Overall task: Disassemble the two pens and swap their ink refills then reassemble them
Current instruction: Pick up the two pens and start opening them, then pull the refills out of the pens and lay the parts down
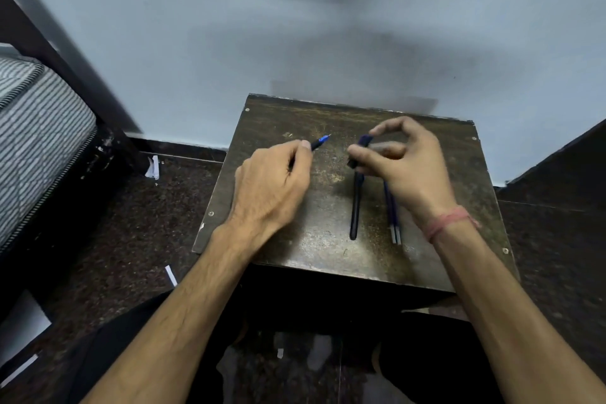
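On a small dark wooden stool (295,246), my left hand (272,187) grips a dark pen (319,142) whose blue tip points up and to the right past my fingers. My right hand (406,164) pinches a small dark blue pen part (362,147) between thumb and fingers, just right of that tip. A black pen barrel (355,207) lies lengthwise on the stool below my right fingers. Two thin blue refills (393,220) lie side by side under my right wrist, their pale ends toward me.
The stool stands against a pale blue wall (295,26). A striped mattress (36,128) and dark bed frame are at the left. Paper scraps (170,274) lie on the dark speckled floor. My legs in dark trousers sit below the stool's front edge.
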